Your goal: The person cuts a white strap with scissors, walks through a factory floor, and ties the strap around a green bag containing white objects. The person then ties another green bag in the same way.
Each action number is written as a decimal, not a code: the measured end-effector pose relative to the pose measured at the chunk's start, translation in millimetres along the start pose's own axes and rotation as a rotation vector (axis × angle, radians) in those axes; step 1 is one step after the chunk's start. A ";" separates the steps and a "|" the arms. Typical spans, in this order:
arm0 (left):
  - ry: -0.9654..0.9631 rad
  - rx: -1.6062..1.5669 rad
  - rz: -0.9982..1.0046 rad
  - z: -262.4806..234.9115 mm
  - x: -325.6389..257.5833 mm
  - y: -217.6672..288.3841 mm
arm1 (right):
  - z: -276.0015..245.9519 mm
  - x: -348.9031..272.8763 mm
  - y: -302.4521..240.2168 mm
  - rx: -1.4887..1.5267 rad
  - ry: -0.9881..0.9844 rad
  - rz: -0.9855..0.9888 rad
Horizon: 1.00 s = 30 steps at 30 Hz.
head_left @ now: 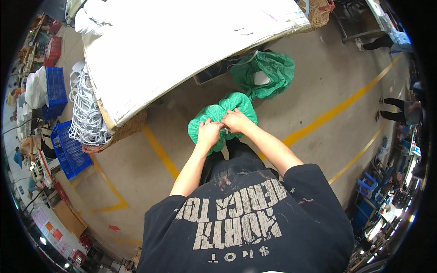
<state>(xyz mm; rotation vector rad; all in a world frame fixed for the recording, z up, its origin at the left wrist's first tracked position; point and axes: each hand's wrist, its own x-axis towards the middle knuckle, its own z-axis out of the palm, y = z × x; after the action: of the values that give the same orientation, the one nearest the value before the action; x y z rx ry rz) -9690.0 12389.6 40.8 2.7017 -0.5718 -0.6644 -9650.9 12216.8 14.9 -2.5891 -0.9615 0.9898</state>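
Observation:
A bulging green woven sack stands on the concrete floor right in front of me. My left hand and my right hand are both closed on the gathered mouth of this sack, close together, with a thin white tie between the fingers. A second green sack lies open on the floor farther away, with white items showing inside it.
A large table with a white cover fills the upper left. White hangers are piled in a basket beside it. Blue crates stand at the left. Yellow floor lines cross the floor. Other people stand at the right.

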 end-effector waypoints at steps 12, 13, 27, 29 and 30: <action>0.049 -0.044 0.077 -12.5 10.7 -17.7 | 16.2 -0.1 -18.2 -0.118 0.288 0.157; 0.055 -0.062 0.079 -15.7 12.3 -18.7 | 18.3 -1.6 -18.5 -0.078 0.319 0.171; 0.103 -0.717 -0.234 -5.3 33.7 -46.9 | -8.6 -25.7 -60.5 0.330 0.973 0.555; 0.104 -0.667 -0.117 -4.8 29.9 -58.4 | -16.6 -33.5 -73.7 0.324 0.961 0.458; 0.099 -0.637 -0.069 -5.1 26.8 -65.4 | -18.8 -36.4 -79.9 0.311 0.917 0.418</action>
<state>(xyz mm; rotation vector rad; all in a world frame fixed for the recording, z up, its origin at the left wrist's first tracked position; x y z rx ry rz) -9645.7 12436.0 10.6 2.1441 -0.1921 -0.5987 -9699.2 12255.4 80.1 -2.5401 -0.0300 -0.0667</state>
